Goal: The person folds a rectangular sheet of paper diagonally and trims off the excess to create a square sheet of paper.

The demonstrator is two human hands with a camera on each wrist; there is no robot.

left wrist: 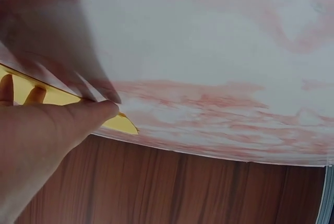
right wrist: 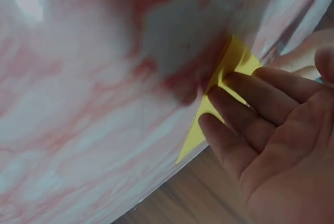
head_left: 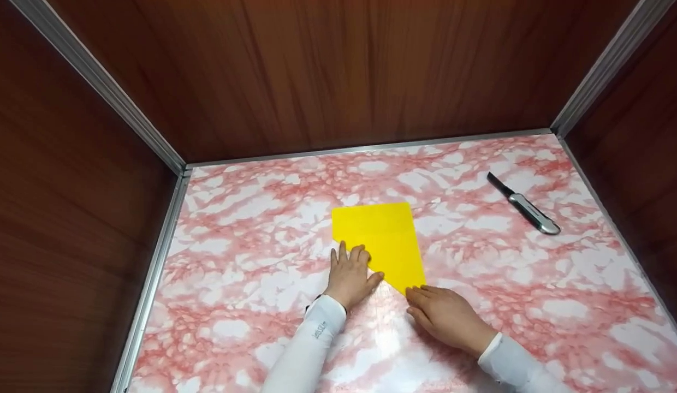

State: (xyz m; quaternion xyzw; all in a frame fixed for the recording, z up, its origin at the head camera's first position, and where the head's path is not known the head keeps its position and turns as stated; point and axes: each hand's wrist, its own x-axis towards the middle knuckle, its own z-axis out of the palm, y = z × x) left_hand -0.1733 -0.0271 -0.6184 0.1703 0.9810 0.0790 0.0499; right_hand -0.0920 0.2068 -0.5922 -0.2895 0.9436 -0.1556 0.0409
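Observation:
A yellow sheet of paper [head_left: 379, 232] lies on the table, with a slanted lower-left edge that looks like a fold. My left hand [head_left: 350, 279] rests at the middle of that edge, fingers spread, the upper fingertips on the paper. In the left wrist view the thumb [left wrist: 99, 110] lies along the yellow edge. At the lowest corner of the sheet, my right hand [head_left: 450, 316] touches the paper with its fingertips. The right wrist view shows these fingers [right wrist: 237, 112] nearly straight against the yellow paper [right wrist: 194, 135], with the thumb apart from it.
A utility knife [head_left: 524, 204] with a black blade out and a silver-black handle lies at the right rear. The red-and-white marbled table [head_left: 251, 256] is bounded by metal rails [head_left: 153, 284]. Brown wood-grain panels [head_left: 338, 71] rise at the back and both sides.

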